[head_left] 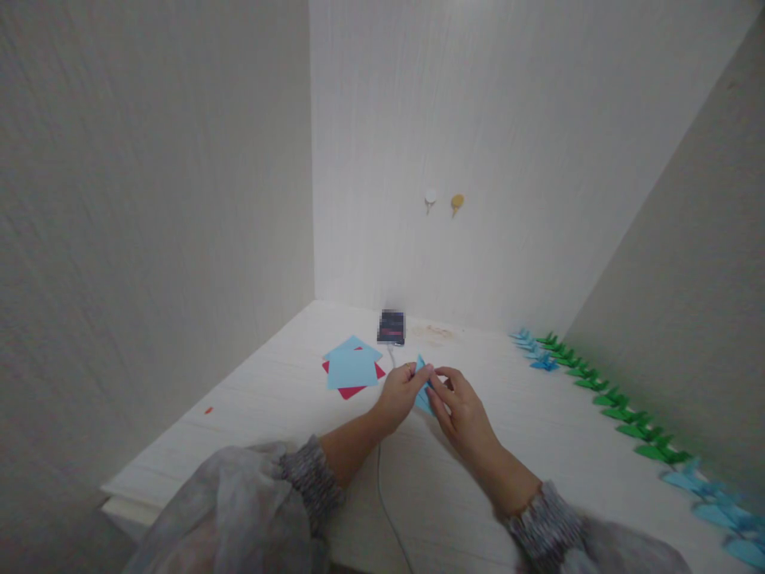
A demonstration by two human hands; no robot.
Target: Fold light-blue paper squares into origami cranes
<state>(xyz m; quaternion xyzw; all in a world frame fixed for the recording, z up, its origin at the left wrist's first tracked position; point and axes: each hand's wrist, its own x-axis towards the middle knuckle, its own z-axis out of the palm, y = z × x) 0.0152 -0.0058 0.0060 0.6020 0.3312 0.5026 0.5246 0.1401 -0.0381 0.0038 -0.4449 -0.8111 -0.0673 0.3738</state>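
Between my two hands is a small folded piece of light blue paper (pixel 424 400), held above the white table. My left hand (pixel 399 396) pinches its left side, thumb on top. My right hand (pixel 459 402) grips the other edge, its thumb and fingertips meeting the left thumb near the paper's upper part. The fingers cover much of the paper, so its exact fold is hard to make out. Left of my hands lies a stack of square sheets, light blue paper (pixel 352 369) on top with red paper (pixel 351 392) showing beneath.
A phone (pixel 391 327) stands near the back wall, with a white cable (pixel 386 498) running toward me under my hands. Along the right side sit rows of green folded paper cranes (pixel 618 412) and blue ones (pixel 717 510). Two hooks (pixel 457 202) are on the wall. An orange scrap (pixel 209 410) lies left.
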